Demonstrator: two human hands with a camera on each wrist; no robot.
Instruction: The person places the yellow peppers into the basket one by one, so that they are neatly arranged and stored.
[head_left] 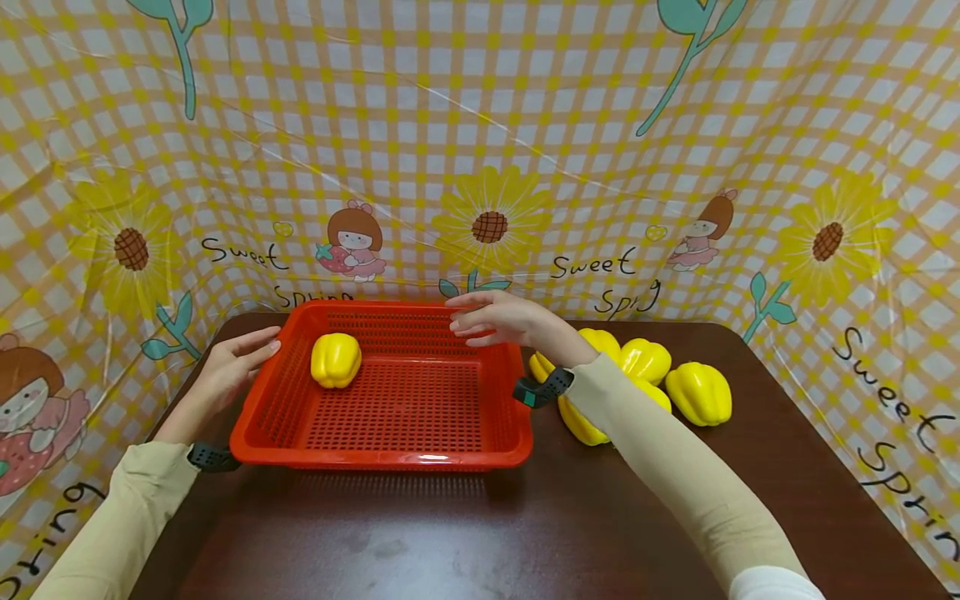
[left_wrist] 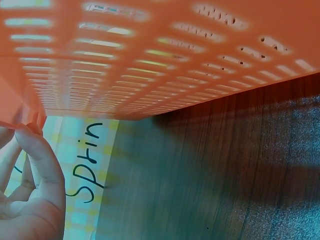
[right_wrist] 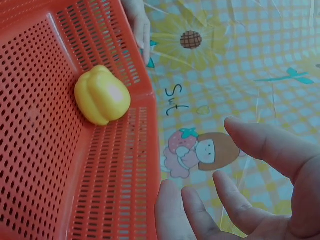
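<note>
Checked floral cloth [head_left: 480, 100] behind a bench [head_left: 420, 533]. Within a red basket [head_left: 360, 457], at the far left corner: one yellow pepper [head_left: 336, 361]. Left hand [head_left: 234, 367] at the left rim, fingers pinching its edge; right hand [head_left: 510, 321] near the far right corner, fingers spread. Right of the basket, more yellow peppers [head_left: 647, 360], partly behind a sleeve [head_left: 660, 450].
</note>
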